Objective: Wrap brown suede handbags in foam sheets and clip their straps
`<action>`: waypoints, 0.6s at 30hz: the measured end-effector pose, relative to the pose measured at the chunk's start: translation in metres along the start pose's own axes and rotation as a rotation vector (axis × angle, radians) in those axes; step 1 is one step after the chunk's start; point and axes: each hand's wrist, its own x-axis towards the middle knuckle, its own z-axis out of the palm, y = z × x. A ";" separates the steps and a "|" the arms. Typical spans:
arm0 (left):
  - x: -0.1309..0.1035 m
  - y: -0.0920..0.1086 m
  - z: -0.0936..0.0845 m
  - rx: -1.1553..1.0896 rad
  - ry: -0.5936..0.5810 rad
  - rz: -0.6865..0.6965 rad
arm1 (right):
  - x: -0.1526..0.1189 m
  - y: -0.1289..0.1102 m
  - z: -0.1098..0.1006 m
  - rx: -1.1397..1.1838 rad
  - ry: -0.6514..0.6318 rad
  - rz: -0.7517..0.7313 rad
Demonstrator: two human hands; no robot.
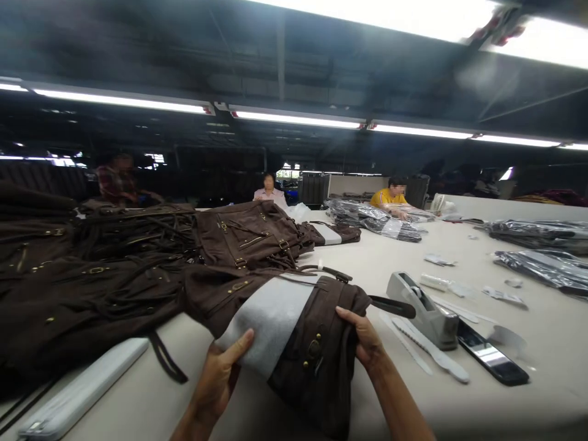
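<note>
Evidently, in the head view, the brown bag is gripped at its near end: the left hand is closed on the lower edge, thumb on the pale wrap, and the right hand pinches the upper right corner. The bag lies tilted over the worktop, its far end against the pile of brown bags.

It looks soft and floppy, probably moderate in weight, with enough body to sag if taken at 1 point. A 2-handed hold on the fabric, either side of the wrap, should suit it; the wrap looks smooth and may slip or crease, and the loose strap would make a poor grip.

As for containers, the held bag is closed, so I cannot tell what, if anything, is inside. At the far right, 2 groups of clear plastic packages hold dark folded goods. Nearer are a tape dispenser and a phone.
</note>
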 end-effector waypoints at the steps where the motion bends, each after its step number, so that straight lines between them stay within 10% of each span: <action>1: -0.006 -0.006 -0.009 0.022 0.007 -0.080 | 0.002 -0.003 -0.006 -0.040 0.012 0.008; 5: -0.016 -0.008 -0.045 -0.118 0.136 -0.348 | -0.002 -0.008 -0.021 -0.159 0.004 0.080; 10: 0.016 0.015 -0.083 -0.231 0.253 -0.360 | -0.017 -0.004 -0.031 -0.120 0.043 0.217; 18: 0.041 0.025 -0.073 0.053 0.085 -0.302 | 0.000 0.012 -0.021 -0.110 0.161 0.102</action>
